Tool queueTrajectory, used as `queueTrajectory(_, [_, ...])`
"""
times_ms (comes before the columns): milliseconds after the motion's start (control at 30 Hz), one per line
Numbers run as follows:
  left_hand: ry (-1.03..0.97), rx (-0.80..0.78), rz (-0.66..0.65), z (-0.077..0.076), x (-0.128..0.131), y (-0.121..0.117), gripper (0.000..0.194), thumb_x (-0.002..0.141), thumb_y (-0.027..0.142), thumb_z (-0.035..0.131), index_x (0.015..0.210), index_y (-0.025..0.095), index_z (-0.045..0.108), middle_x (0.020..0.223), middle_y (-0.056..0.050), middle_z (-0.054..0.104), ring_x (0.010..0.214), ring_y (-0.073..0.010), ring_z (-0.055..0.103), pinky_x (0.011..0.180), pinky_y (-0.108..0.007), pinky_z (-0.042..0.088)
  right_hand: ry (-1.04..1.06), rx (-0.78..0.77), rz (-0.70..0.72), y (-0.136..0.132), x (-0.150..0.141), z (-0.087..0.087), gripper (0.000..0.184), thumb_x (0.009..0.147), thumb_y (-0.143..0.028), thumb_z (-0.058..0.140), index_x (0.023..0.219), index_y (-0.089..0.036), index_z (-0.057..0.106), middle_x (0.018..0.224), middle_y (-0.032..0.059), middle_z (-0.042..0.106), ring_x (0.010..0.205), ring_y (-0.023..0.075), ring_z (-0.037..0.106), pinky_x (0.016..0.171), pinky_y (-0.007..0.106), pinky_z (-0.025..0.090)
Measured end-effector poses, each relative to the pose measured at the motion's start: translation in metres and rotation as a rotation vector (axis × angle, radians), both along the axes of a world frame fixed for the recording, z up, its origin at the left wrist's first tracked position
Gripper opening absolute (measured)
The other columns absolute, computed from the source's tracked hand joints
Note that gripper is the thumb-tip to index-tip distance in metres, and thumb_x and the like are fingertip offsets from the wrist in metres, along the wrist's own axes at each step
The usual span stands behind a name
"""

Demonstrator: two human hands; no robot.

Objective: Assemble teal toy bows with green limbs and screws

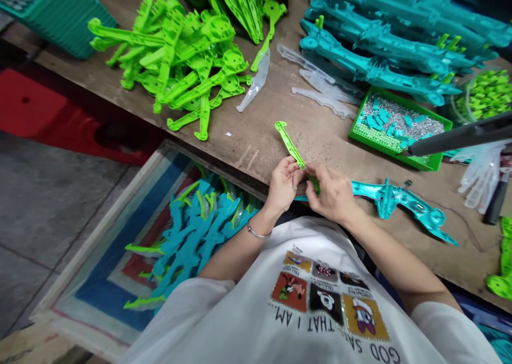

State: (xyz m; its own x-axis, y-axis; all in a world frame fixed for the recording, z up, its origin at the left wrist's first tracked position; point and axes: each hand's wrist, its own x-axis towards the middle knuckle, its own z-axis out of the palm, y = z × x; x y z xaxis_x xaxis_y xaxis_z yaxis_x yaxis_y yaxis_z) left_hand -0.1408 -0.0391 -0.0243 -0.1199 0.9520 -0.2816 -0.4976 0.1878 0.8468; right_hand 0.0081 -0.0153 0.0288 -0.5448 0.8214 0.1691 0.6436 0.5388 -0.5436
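Near the table's front edge, my left hand (283, 185) is closed on a bright green plastic part (289, 144), a long thin piece with a hooked far end. My right hand (330, 189) meets it at the near end, its fingers curled on the same part; what lies under the fingertips is hidden. A teal plastic shell (394, 197) lies on the table beside my right hand, partly behind it. Thin dark wire trails from the shell's right side.
Green parts (192, 60) are heaped at the back left, teal shells (372, 49) at the back right. A green tray (434, 162) holds screws and small teal pieces. A dark tool (460, 135) reaches over it. Clear pieces (324, 92) lie behind. Below left, a crate (100, 278) holds assembled parts.
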Motion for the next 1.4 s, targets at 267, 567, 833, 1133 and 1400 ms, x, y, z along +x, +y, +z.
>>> queueTrajectory(267, [0.080,0.071,0.043,-0.005,0.000,0.004,0.036,0.078,0.023,0.082,0.107,0.019,0.062,0.101,-0.003,0.076,0.094,-0.0166,0.073,0.086,-0.027,0.056,0.071,0.036,0.415,0.046,-0.006,0.019,0.035,0.092,-0.006,0.052,0.121,-0.019,0.066,0.111,0.0091,0.076,0.098,0.0243,0.067,0.089,0.039,0.052])
queueTrajectory(567, [-0.178,-0.007,0.005,0.010,-0.004,0.010,0.062,0.073,0.017,0.083,0.127,0.024,0.054,0.128,-0.005,0.071,0.109,-0.0179,0.070,0.090,-0.030,0.057,0.200,-0.197,0.205,0.077,-0.023,0.018,0.022,0.090,-0.013,0.059,0.107,-0.017,0.073,0.094,0.0049,0.077,0.082,0.0170,0.069,0.078,0.029,0.051])
queueTrajectory(833, [-0.286,-0.070,0.084,0.013,-0.006,0.020,0.039,0.076,0.013,0.073,0.110,0.020,0.056,0.097,0.002,0.075,0.088,-0.0105,0.070,0.085,-0.026,0.055,0.186,-0.319,0.221,0.092,-0.023,0.010,0.012,0.087,-0.019,0.066,0.090,-0.018,0.077,0.088,0.0033,0.075,0.080,0.0157,0.067,0.076,0.028,0.048])
queueTrajectory(1133, [-0.228,-0.078,0.107,0.012,-0.001,0.028,0.038,0.077,0.018,0.077,0.106,0.020,0.052,0.091,0.002,0.075,0.079,-0.0118,0.071,0.078,-0.027,0.056,0.190,-0.363,0.254,0.103,-0.025,0.011,0.021,0.087,-0.023,0.066,0.102,-0.018,0.079,0.094,0.0048,0.072,0.083,0.0169,0.064,0.077,0.031,0.049])
queueTrajectory(1400, [-0.210,-0.078,0.157,0.008,0.001,0.031,0.044,0.075,0.028,0.085,0.102,0.021,0.051,0.091,0.002,0.072,0.081,-0.0135,0.071,0.078,-0.028,0.058,0.235,-0.224,0.427,0.096,-0.034,0.030,0.036,0.084,-0.012,0.060,0.117,-0.021,0.072,0.118,0.0072,0.072,0.093,0.0182,0.066,0.085,0.034,0.054])
